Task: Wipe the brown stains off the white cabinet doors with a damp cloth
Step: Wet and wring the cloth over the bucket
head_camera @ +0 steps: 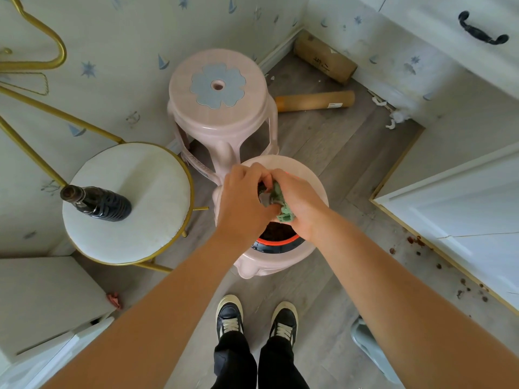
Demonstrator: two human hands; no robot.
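Nearest the camera, a pair of black shoes (257, 318) stands on the grey wood floor (331, 153), and both bare forearms reach forward over a pink stool (314, 192) carrying a dark basin with an orange rim (278, 242). Above that basin the left hand (241, 200) and the right hand (297, 203) are both clenched around a bunched green cloth (282, 204), pressed together. Farther off, brown stains (415, 241) spot the base of the white cabinet door (463, 220) at right, a dark bottle (95, 203) stands on a gold-framed white seat (157, 178) at left, and a second pink stool (217, 88) stands beyond.
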